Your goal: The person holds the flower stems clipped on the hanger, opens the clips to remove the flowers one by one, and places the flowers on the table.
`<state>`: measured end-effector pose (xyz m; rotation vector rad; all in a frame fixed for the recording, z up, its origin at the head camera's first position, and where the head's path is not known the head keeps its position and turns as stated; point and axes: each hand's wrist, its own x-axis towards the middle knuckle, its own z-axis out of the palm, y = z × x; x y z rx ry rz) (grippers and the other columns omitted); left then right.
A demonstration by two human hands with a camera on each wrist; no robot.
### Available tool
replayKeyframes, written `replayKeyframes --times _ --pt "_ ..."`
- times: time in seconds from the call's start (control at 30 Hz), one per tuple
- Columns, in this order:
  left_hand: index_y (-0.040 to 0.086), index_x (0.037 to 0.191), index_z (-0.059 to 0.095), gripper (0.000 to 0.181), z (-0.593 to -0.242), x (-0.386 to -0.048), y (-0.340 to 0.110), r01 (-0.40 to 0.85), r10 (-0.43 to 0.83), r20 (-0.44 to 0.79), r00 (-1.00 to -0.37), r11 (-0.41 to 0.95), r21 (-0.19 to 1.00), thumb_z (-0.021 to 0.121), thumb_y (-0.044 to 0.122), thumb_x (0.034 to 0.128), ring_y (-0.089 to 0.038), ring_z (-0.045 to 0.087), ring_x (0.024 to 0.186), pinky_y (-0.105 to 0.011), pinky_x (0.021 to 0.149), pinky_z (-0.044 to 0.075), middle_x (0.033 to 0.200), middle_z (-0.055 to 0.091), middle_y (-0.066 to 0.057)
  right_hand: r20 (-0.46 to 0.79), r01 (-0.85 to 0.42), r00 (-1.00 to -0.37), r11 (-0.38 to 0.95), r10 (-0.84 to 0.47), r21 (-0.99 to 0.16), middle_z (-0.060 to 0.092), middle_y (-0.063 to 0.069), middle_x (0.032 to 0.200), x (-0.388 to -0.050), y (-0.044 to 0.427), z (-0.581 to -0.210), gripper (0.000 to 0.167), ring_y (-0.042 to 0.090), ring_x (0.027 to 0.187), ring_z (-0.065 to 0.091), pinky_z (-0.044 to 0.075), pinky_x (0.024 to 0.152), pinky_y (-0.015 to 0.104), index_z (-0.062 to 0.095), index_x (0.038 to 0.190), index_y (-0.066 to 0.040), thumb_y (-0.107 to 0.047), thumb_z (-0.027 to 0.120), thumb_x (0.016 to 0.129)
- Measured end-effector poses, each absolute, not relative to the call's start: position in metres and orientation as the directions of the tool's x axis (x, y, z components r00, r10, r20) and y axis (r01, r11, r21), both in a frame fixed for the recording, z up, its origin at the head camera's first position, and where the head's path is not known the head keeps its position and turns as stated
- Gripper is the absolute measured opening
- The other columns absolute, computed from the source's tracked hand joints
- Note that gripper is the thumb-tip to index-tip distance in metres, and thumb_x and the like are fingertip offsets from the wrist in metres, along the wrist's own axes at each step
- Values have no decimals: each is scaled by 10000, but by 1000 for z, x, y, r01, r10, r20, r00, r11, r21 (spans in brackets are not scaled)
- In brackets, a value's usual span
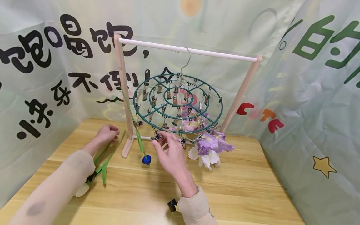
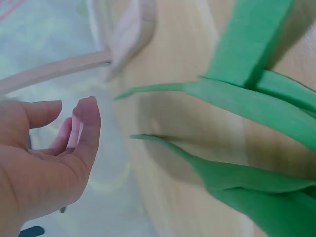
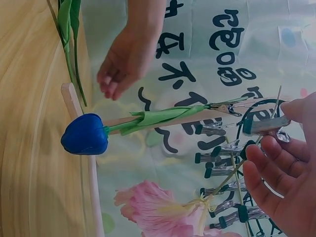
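My right hand [image 1: 172,154] pinches a metal clip [image 3: 266,126] between thumb and fingers at the near-left rim of the round green clip hanger [image 1: 135,109]. To its left, a blue tulip [image 1: 146,159] hangs head down, its green stem gripped by another clip [image 1: 137,123]. My left hand [image 1: 107,135] hovers over the table's left side with fingers loosely bent and nothing between them. Close by lie green-stemmed flowers [image 2: 237,94], one with a white bloom [image 1: 82,190] partly hidden by the sleeve. Purple and white flowers [image 1: 209,143] hang on the hanger's right side.
A wooden stand with a white crossbar [image 1: 185,49] carries the hanger by its hook. Under the right sleeve a small black object [image 1: 172,205] lies on the wooden table [image 1: 239,187]. Printed cloth walls [image 1: 306,125] enclose the back and sides.
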<state>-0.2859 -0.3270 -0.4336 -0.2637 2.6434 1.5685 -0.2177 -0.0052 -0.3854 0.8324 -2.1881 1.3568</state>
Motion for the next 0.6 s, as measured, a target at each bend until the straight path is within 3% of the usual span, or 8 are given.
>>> replayKeyframes --times 0.17,0.3,0.43,0.6 --pt "-192 1461 357 487 -416 -280 -322 -122 -121 -80 -989 390 913 468 105 1090 -290 641 1063 -354 863 636 1381 499 -376 630 -681 -731 342 -263 -647 677 53 977 -219 -4 -385 359 153 845 659 618 670 288 676 1306 -53 -266 691 1018" --pt "-168 1495 335 525 -403 -275 -315 -69 -139 -25 -990 315 946 474 159 1108 -171 636 1020 -266 855 626 1429 489 -366 627 -678 -734 338 -261 -653 669 44 985 -219 -4 -384 369 146 843 651 632 671 351 679 1323 -68 -269 695 1015" --pt "-138 1514 336 543 -385 -269 -304 1 -148 38 -988 240 971 494 187 1109 -76 626 991 -249 907 610 1459 488 -351 631 -675 -736 345 -246 -652 668 51 984 -218 -4 -385 362 151 826 651 626 667 338 682 1318 -59 -247 703 1009" --pt "-109 1509 369 512 -363 -260 -285 104 -157 125 -980 139 985 502 182 1110 -112 653 1072 -244 954 589 1487 487 -326 646 -680 -729 349 -227 -645 670 90 981 -218 -4 -385 350 162 814 654 605 661 278 685 1307 -49 -218 711 1001"
